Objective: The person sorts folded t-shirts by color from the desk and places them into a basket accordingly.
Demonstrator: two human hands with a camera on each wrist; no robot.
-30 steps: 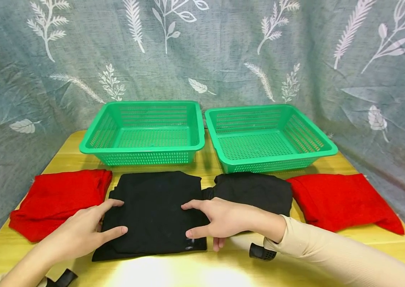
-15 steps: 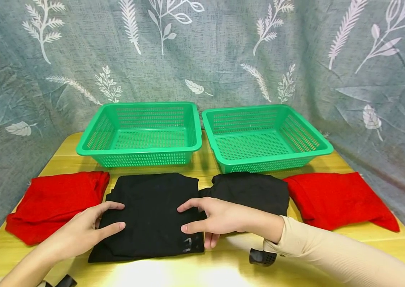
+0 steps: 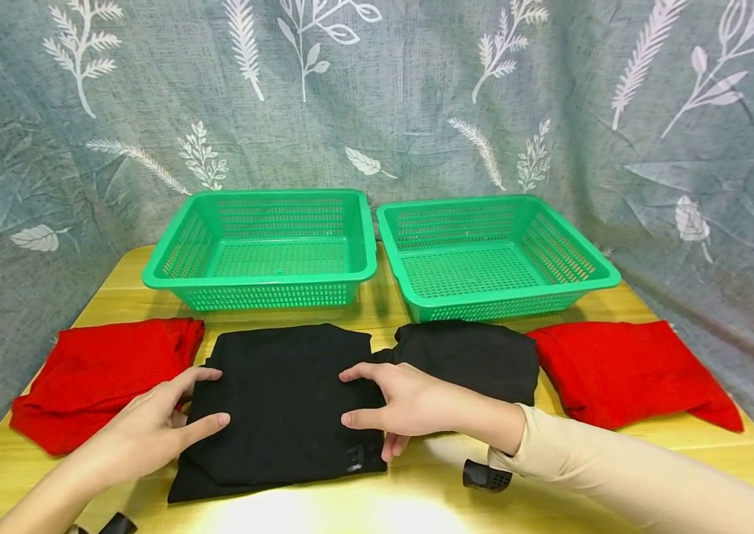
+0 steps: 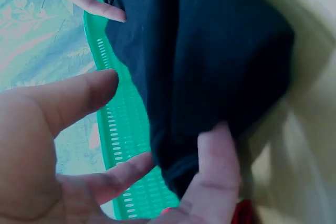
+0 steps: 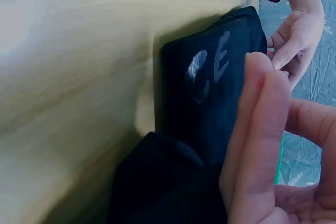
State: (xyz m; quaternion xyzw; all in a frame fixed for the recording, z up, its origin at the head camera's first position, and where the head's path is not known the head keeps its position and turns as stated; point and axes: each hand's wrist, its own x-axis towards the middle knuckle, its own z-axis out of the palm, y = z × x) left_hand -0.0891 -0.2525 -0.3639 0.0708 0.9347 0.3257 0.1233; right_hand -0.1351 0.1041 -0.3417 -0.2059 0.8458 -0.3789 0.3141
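A folded black garment (image 3: pixel 283 415) with a pale print near its front right corner lies in the middle of the table. At its left side is my left hand (image 3: pixel 150 426), thumb held over the cloth; in the left wrist view, one fingertip touches the dark fabric (image 4: pixel 210 51), while the thumb stands apart from it. My right hand (image 3: pixel 410 400) is at the right side, thumb and index finger spread over the cloth. In the right wrist view, its extended fingers (image 5: pixel 257 145) are beside the printed edge. Neither hand visibly pinches the garment.
Two green plastic baskets (image 3: pixel 263 280) stand side by side at the back. To the right lie another folded black garment (image 3: pixel 470 363) and a red cloth (image 3: pixel 637 374); a second red cloth (image 3: pixel 116 371) is at the left. A patterned curtain (image 3: pixel 417 89) hangs behind the table.
The black garment's front edge has shifted slightly toward me and to the right. My left hand has edged left, and the right hand a little to the right.
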